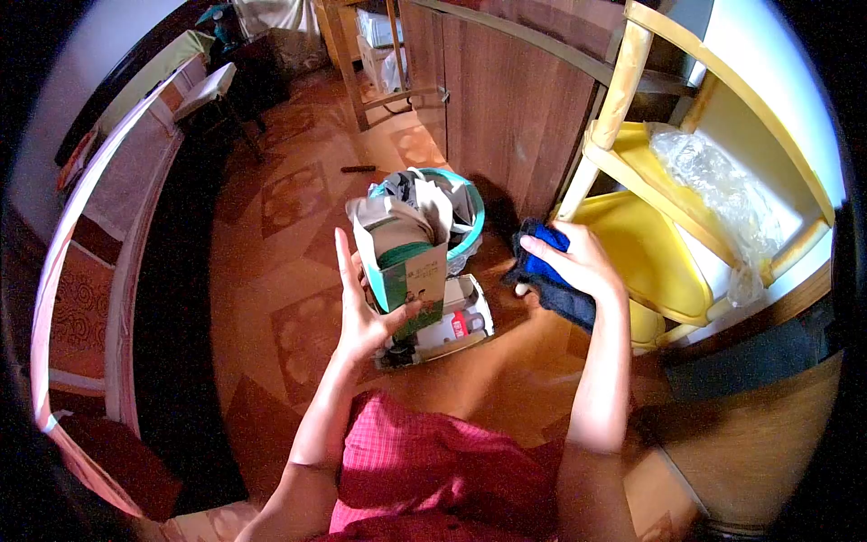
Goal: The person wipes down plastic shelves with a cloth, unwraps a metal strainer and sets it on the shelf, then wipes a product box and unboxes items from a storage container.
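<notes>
My left hand (pixel 366 316) is closed around a green and white printed carton (pixel 417 282), thumb across its front. The carton's top flaps stand open, and something brown and green shows inside. In my right hand (pixel 578 262) is a bunched blue and black cloth (pixel 546 262), gripped between thumb and fingers, with a dark part hanging below. Under the carton, a shallow open box (pixel 486 316) on the floor holds small items, one with a red and white label. Just behind the carton stands a teal-rimmed bin (pixel 479 217) filled with crumpled plastic and paper.
To the right is a pale wooden rack (pixel 623 90) with yellow trays (pixel 646 244) and crumpled clear plastic (pixel 713 181). A brown wooden cabinet (pixel 506 99) stands behind the bin. A small dark stick (pixel 358 169) lies on the tiled floor. A wooden surface (pixel 759 443) is at lower right.
</notes>
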### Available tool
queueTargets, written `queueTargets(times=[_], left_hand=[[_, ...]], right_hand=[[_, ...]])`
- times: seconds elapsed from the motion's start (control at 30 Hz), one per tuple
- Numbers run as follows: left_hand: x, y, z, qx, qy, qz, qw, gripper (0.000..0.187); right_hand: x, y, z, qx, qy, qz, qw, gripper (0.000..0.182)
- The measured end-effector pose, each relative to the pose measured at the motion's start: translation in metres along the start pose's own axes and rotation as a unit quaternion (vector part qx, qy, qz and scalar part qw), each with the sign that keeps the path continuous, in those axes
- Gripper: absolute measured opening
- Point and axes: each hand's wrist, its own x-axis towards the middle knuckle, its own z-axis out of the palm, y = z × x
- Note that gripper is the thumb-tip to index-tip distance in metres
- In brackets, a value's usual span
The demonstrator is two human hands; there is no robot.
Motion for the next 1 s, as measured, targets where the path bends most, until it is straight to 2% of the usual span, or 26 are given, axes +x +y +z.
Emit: queueTargets(times=[0.07,0.1,0.17,0.2,0.23,0.3,0.37,0.43,0.5,0.57,0.6,0.63,0.67,0.7,0.73,0.77,0.8,0.83,0.9,0.93,1.0], left_hand=[[0.001,0.017,0.004,0.052,0.003,0.011,0.999,0.128],[0.001,0.017,0.005,0.053,-0.002,0.014,0.998,0.129],[0.001,0.014,0.006,0.041,-0.006,0.020,0.999,0.132],[0.000,0.013,0.007,-0.023,-0.015,-0.007,1.000,0.132],[0.000,0.016,0.009,-0.024,-0.014,-0.008,1.000,0.132],[0.000,0.025,0.012,-0.110,-0.029,-0.078,0.990,0.131],[-0.002,0.018,0.012,-0.104,-0.028,-0.082,0.991,0.130],[-0.002,0.017,0.014,-0.056,-0.052,-0.049,0.996,0.128],[-0.005,0.010,0.012,-0.022,-0.060,-0.036,0.997,0.126],[-0.006,0.014,0.013,-0.035,-0.063,-0.023,0.997,0.125],[-0.006,0.014,0.012,-0.035,-0.059,-0.021,0.997,0.125],[-0.006,0.013,0.011,-0.006,-0.059,-0.012,0.998,0.125],[-0.007,0.013,0.010,0.022,-0.059,-0.005,0.998,0.125],[-0.007,0.011,0.010,0.022,-0.058,-0.006,0.998,0.125],[-0.007,0.010,0.011,0.053,-0.060,0.004,0.997,0.125],[-0.008,0.008,0.013,0.084,-0.062,0.015,0.994,0.125],[-0.009,0.006,0.013,0.095,-0.067,0.027,0.993,0.125],[-0.010,0.004,0.013,0.095,-0.067,0.027,0.993,0.125],[-0.011,0.004,0.012,0.113,-0.073,0.055,0.989,0.126],[-0.011,0.005,0.011,0.107,-0.071,0.058,0.990,0.126],[-0.010,0.009,0.009,0.099,-0.058,0.067,0.991,0.126]], right_hand=[[0.004,0.011,0.006,0.098,-0.028,0.046,0.994,0.039],[0.003,0.011,0.003,0.097,-0.028,0.046,0.994,0.039],[-0.001,0.003,-0.010,-0.058,0.091,0.009,0.994,0.042],[-0.013,-0.012,-0.020,-0.112,0.131,0.016,0.985,0.041],[-0.025,-0.025,-0.029,-0.255,0.172,0.073,0.949,0.038],[-0.030,-0.012,-0.045,-0.381,0.190,0.140,0.894,0.034],[-0.023,0.023,-0.048,-0.379,0.271,0.146,0.872,0.031],[-0.007,0.068,-0.044,-0.411,0.351,0.087,0.837,0.043],[-0.002,0.095,-0.028,-0.478,0.347,0.068,0.804,0.063],[0.001,0.100,-0.019,-0.505,0.307,0.122,0.797,0.066],[0.001,0.084,-0.019,-0.497,0.246,0.137,0.821,0.059],[-0.007,0.037,-0.022,-0.420,0.164,0.082,0.889,0.040],[-0.007,0.005,-0.014,-0.304,0.168,-0.018,0.938,0.025],[-0.006,-0.013,0.000,-0.154,0.177,-0.156,0.959,0.022],[-0.011,-0.042,0.009,0.014,0.059,-0.124,0.990,0.028],[-0.010,-0.047,0.019,0.095,0.009,-0.206,0.974,0.035],[-0.004,-0.047,0.036,0.160,0.008,-0.278,0.947,0.040],[-0.007,-0.051,0.041,0.106,0.008,-0.295,0.949,0.039],[-0.007,-0.054,0.045,0.104,-0.091,-0.312,0.940,0.038],[-0.003,-0.055,0.048,0.077,-0.092,-0.365,0.923,0.032],[-0.001,-0.052,0.052,0.088,-0.093,-0.356,0.926,0.029]])
